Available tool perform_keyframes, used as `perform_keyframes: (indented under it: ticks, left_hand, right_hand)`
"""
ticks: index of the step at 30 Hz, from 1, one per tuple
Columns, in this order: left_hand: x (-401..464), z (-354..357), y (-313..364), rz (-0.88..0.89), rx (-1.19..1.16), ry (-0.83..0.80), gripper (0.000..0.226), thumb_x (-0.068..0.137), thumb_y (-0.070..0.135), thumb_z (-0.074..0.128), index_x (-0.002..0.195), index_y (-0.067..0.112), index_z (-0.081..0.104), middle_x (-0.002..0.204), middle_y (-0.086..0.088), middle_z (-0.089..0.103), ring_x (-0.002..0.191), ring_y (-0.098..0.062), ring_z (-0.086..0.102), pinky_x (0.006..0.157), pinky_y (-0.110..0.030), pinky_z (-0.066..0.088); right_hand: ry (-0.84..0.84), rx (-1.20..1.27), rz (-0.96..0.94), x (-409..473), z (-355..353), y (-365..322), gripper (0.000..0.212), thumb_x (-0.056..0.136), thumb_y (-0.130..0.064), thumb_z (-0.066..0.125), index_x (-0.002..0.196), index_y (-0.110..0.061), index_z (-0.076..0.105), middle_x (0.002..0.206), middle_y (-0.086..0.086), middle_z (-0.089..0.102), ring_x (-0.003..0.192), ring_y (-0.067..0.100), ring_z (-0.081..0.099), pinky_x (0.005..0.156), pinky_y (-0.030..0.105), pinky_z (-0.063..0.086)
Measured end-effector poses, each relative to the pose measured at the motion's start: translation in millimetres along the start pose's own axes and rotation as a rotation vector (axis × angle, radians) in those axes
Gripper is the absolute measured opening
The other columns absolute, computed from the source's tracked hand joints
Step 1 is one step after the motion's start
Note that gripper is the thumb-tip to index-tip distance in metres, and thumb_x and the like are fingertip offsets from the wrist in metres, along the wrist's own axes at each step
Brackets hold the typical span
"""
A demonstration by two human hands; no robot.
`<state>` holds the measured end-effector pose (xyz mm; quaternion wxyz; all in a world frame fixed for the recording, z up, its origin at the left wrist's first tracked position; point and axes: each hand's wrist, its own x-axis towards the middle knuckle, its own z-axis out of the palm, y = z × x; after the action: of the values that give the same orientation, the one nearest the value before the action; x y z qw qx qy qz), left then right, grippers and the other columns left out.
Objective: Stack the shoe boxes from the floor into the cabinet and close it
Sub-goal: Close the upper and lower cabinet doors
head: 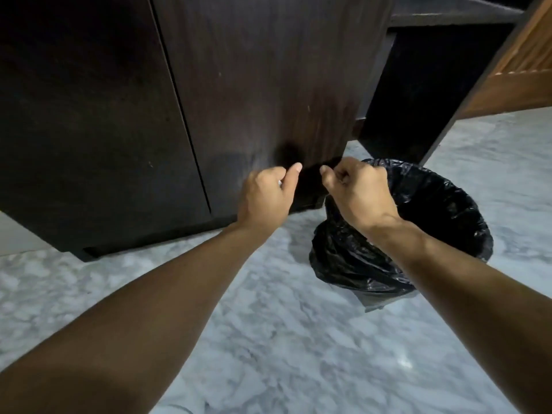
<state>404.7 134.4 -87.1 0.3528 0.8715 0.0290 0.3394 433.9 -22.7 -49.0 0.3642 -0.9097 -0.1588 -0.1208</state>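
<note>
The dark wooden cabinet (89, 115) stands on the marble floor, and its right door (263, 85) lies flush with the left one. Both my hands are at that door's lower right corner. My left hand (265, 195) is curled against the door face with the thumb sticking up; a small metal glint shows at its fingers, and I cannot tell what it is. My right hand (355, 189) is a loose fist just off the door's right edge, with nothing visible in it. No shoe boxes are in view.
A bin lined with a black plastic bag (418, 228) stands on the floor right under my right hand. Behind it is a dark open recess (418, 94) under a shelf, and a lighter wooden panel (513, 79) at the far right. Grey marble floor (298, 339) fills the foreground.
</note>
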Motion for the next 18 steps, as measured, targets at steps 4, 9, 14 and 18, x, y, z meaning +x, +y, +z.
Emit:
perform_keyframes:
  ticks: [4,9,14,18]
  left_hand:
    - [16,34,65,-0.107,-0.032,-0.027,0.062,0.095,0.036,0.055,0.045,0.014,0.025,0.04,-0.001,0.027,0.048,-0.031,0.031,0.05,-0.039,0.023]
    - [18,71,117,-0.484,-0.091,-0.223,0.071,0.097,0.059,0.027,0.093,0.003,0.071,0.102,-0.022,0.067,0.1,-0.04,0.058,0.087,-0.042,0.043]
    - [20,87,129,-0.686,-0.196,-0.545,0.082,0.092,0.069,0.012,0.116,0.011,0.065,0.122,-0.011,0.063,0.112,-0.033,0.057,0.091,-0.042,0.048]
    - [6,86,129,-0.546,-0.077,-0.614,0.067,0.098,0.057,0.022,0.108,0.01,0.069,0.121,-0.013,0.063,0.112,-0.031,0.055,0.091,-0.035,0.038]
  right_hand:
    - [0.052,-0.015,0.104,3,-46,41,0.043,0.092,-0.044,0.054,0.066,-0.011,0.053,0.057,0.003,0.052,0.056,0.021,0.05,0.056,0.031,0.037]
    - [0.041,-0.099,0.223,3,-77,80,0.032,0.092,-0.041,0.053,0.075,-0.014,0.055,0.071,0.011,0.061,0.071,0.032,0.054,0.064,0.03,0.039]
    - [-0.069,-0.119,0.213,-4,-95,98,0.008,0.086,-0.029,0.063,0.078,-0.03,0.061,0.083,0.003,0.069,0.082,0.023,0.064,0.075,0.032,0.054]
    - [-0.054,-0.154,0.209,-15,-101,103,0.005,0.083,-0.026,0.064,0.08,-0.03,0.063,0.086,0.003,0.071,0.085,0.025,0.066,0.08,0.033,0.053]
